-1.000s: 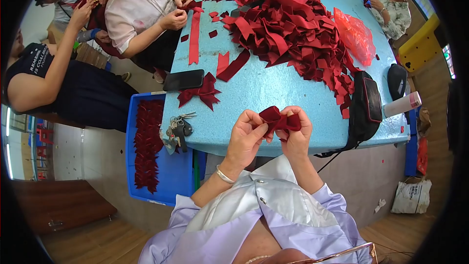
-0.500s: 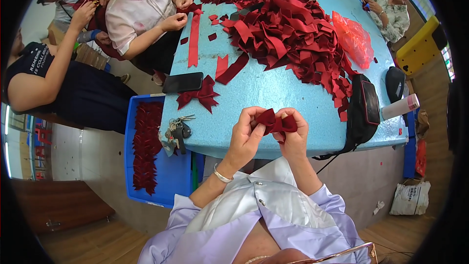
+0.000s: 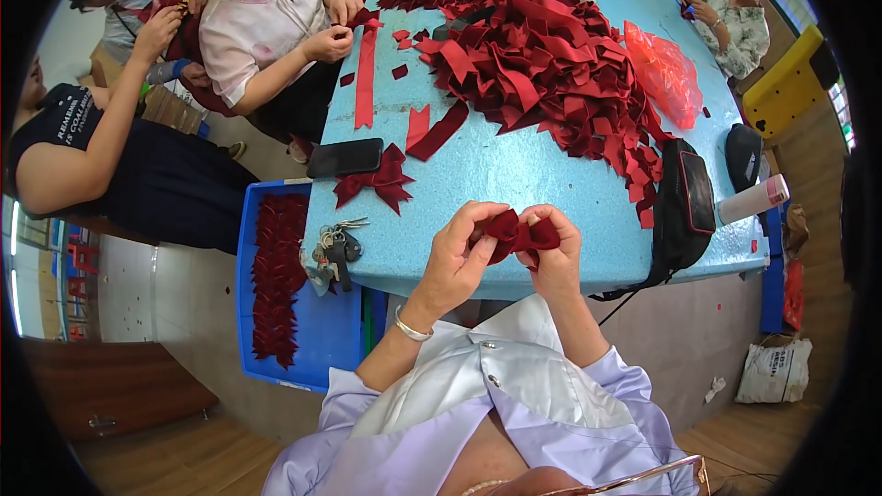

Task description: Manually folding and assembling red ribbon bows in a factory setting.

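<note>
My left hand (image 3: pixel 457 257) and my right hand (image 3: pixel 555 253) both pinch a folded dark red ribbon piece (image 3: pixel 516 231), held just above the near edge of the light blue table (image 3: pixel 514 174). The ribbon is bunched between my fingertips, so its shape is partly hidden. A finished dark red bow (image 3: pixel 378 182) lies on the table to the left of my hands. A large heap of cut red ribbon strips (image 3: pixel 542 73) covers the middle of the table beyond them.
A black phone (image 3: pixel 344 157) and a bunch of keys (image 3: pixel 333 245) lie at the table's left edge. A blue crate of red bows (image 3: pixel 280 289) stands below. A black pouch (image 3: pixel 684 202), an orange plastic bag (image 3: pixel 663 78) and a white bottle (image 3: pixel 751 199) lie right. Other people work at the far left and far right.
My hands have kept working the ribbon piece, drawing it slightly closer to me and bunching it tighter. The rest of the table is unchanged.
</note>
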Demonstrator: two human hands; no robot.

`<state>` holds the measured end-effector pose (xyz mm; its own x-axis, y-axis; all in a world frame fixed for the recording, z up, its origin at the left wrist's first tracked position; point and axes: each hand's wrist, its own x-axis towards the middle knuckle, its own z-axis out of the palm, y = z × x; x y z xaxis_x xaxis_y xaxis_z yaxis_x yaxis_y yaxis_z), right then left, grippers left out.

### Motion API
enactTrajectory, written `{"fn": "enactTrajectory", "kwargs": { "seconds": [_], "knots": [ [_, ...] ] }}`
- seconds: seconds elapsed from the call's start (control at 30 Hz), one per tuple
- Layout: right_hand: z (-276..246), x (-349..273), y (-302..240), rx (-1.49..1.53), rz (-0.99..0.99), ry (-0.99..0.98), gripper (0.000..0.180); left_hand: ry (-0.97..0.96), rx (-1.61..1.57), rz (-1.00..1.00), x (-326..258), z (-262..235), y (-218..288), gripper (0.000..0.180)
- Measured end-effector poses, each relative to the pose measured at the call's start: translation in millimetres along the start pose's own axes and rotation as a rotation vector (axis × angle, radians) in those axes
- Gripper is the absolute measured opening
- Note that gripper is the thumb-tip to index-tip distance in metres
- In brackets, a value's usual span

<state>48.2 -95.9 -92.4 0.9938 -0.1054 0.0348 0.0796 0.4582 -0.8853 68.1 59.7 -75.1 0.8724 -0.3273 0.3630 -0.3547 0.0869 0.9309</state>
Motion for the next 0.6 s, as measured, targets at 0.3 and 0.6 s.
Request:
{"fn": "enactTrajectory", "kwargs": {
  "seconds": [0.3,0.6],
  "knots": [
    [-8,0,-1,-0.076,0.011,-0.066,0.016,0.04,0.05,-0.05,3,5,3,0.026],
    [1,0,-3,-0.472,-0.276,-0.034,0.004,0.14,0.227,-0.024,4,13,-8,0.023]
  ]
}}
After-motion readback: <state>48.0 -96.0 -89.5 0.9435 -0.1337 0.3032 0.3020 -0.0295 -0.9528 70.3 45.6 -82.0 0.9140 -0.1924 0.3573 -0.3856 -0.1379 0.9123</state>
